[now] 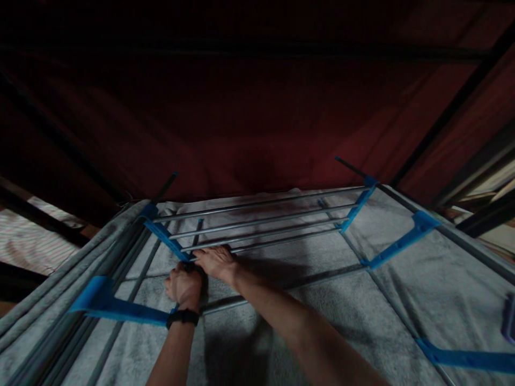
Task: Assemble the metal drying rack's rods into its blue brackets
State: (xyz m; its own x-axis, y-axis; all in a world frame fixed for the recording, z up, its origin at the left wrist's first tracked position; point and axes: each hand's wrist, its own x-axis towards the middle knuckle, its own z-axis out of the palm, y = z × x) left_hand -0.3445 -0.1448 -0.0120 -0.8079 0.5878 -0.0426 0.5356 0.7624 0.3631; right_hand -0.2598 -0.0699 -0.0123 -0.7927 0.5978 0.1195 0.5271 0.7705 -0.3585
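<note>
A rack of grey metal rods point(257, 231) and blue plastic brackets lies on a pale grey blanket point(322, 332). My left hand point(183, 284), with a dark band at the wrist, is curled round the lower end of the left far bracket point(167, 237). What its fingertips touch is hidden. Close beside it, my right hand point(215, 261) reaches across and grips the left end of the nearest rod point(281, 241) of the far shelf, where rod and bracket meet. Below my left wrist is another blue bracket point(120, 308), joined to a lower rod point(225, 306).
Dark red panels point(257, 118) with black bars stand behind the rack. On the right are more blue brackets point(402, 241) and a long upright point(390, 305). Several poles point(80, 327) run along the left. A purple object point(509, 319) shows at the right edge.
</note>
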